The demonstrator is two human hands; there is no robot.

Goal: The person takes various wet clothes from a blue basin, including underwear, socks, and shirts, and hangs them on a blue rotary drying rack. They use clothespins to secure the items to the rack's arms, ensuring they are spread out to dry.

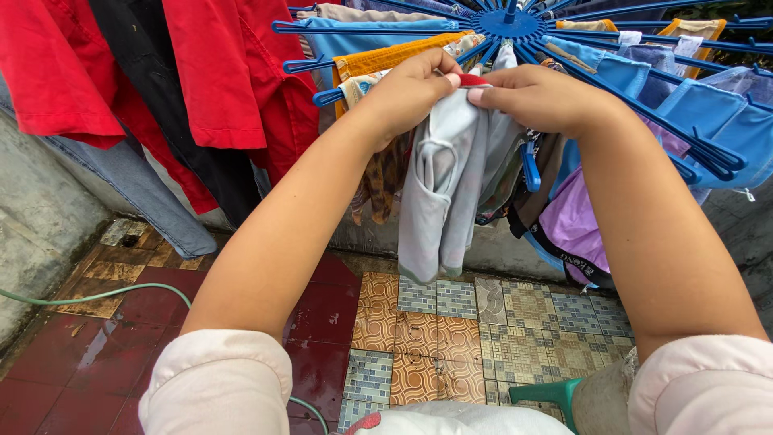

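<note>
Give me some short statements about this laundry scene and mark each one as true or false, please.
1. Both hands, the left hand and the right hand, grip the top of a pale grey garment. True.
2. The drying rack with radial arms is green. False: it is blue.
3. Red clothes hang at the upper left. True.
4. The grey garment lies on the floor tiles. False: it hangs from the hands, above the tiles.
5. A light green hose lies on the floor at the left. True.
6. The person's arms are covered to the wrist. False: the pale sleeves end at the upper arm.
</note>
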